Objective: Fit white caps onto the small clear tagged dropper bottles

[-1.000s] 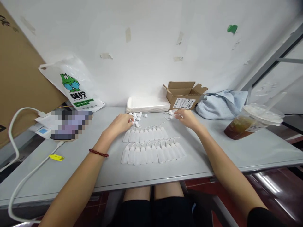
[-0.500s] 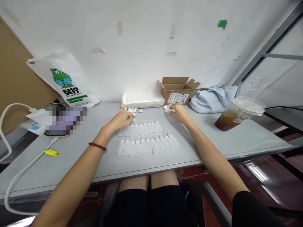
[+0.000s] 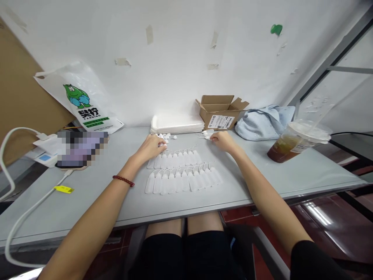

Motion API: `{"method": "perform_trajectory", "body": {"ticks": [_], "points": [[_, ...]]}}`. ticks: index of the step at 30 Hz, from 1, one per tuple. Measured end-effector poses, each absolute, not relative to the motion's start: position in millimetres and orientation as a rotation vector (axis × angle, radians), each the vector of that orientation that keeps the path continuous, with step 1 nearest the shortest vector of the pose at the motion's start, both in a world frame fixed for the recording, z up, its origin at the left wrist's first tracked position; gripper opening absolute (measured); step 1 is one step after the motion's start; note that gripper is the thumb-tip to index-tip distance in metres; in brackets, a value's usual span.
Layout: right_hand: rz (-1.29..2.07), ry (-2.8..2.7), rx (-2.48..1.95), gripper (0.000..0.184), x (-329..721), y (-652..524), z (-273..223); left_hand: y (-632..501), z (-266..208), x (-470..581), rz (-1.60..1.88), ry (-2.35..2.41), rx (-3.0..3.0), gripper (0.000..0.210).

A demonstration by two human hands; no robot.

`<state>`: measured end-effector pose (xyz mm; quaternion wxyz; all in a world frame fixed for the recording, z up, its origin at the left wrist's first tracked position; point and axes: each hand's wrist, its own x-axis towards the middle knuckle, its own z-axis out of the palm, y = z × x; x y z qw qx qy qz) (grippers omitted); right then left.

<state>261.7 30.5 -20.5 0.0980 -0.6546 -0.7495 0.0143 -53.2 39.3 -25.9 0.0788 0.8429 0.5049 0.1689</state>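
My left hand (image 3: 151, 147) rests on the table with fingers curled in a pinch; a tiny white bit shows at its fingertips, too small to name. Just beyond it lie small white caps (image 3: 166, 136) in a loose heap. Farther right, my right hand (image 3: 223, 140) has its fingers closed at the near end of several white pieces with thin tips (image 3: 206, 133); what exactly it pinches is partly hidden. Between my forearms, flat translucent white bottle-shaped pieces with thin curved spouts lie in two rows, a back row (image 3: 175, 159) and a front row (image 3: 177, 182).
Against the wall are a stack of white sheets (image 3: 177, 123), an open cardboard box (image 3: 220, 112) and a light blue cloth bag (image 3: 264, 122). A lidded drink cup (image 3: 291, 142) stands right. A phone (image 3: 83, 149), white cable (image 3: 32, 210) and plastic bag (image 3: 84, 95) are left.
My right hand has shifted slightly right, and its fingers are drawn closer together, leaving more of the thin-tipped pieces visible. My left hand stays almost in place. The view has moved slightly.
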Motion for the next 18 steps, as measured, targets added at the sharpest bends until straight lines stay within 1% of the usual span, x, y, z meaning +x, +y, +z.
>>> {"method": "perform_trajectory", "body": {"ticks": [7,14,18], "points": [[0.073,-2.241,-1.849,0.041,264,32,-20,36,-29,-51,0.615,1.558,2.527,0.032],[0.092,-2.218,-1.799,0.036,268,34,-22,28,-22,-42,0.885,1.471,2.519,0.028],[0.242,-2.213,-1.808,0.029,258,24,-10,20,-13,-34,1.0,1.445,2.409,0.022]]}}
